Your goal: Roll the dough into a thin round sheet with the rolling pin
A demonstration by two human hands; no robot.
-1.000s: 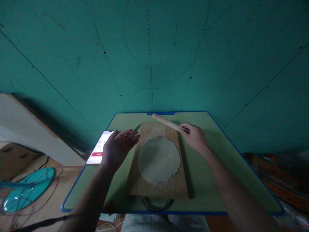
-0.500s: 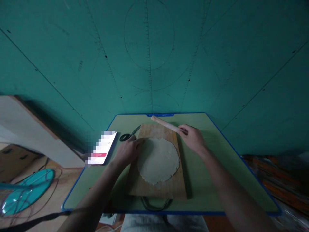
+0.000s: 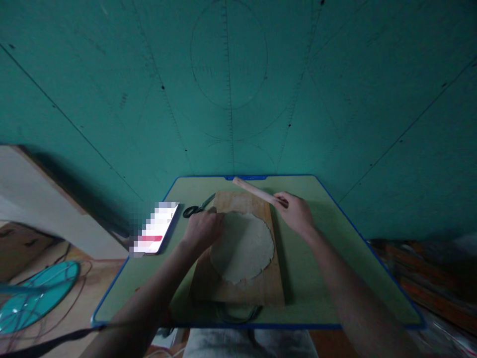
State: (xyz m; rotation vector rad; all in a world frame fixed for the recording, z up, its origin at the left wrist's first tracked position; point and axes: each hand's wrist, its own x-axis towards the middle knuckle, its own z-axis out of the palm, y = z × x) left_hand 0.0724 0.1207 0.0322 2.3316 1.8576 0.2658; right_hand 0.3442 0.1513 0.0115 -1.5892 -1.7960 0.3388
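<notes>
A flat, roughly round sheet of dough (image 3: 244,251) with a ragged edge lies on a wooden cutting board (image 3: 274,293). At its upper left edge, the fingers of my left hand (image 3: 204,229) are curled closed on the dough; the fingertips are partly hidden. My right hand (image 3: 295,211) grips one end of a thin wooden rolling pin (image 3: 255,190). The pin is held slanted over the board's far right part, apart from the dough.
Black-handled scissors (image 3: 192,211) lie left of the board, partly behind my left hand. A lit phone (image 3: 156,231) rests at the table's left edge. The light green table (image 3: 320,278) has a blue rim and stands against a green wall. A turquoise round object (image 3: 44,293) with cables is on the floor.
My left hand has moved slightly right over the dough's upper left edge, its fingers more curled. The rolling pin stays nearly still in my right hand. The view has shifted a little.
</notes>
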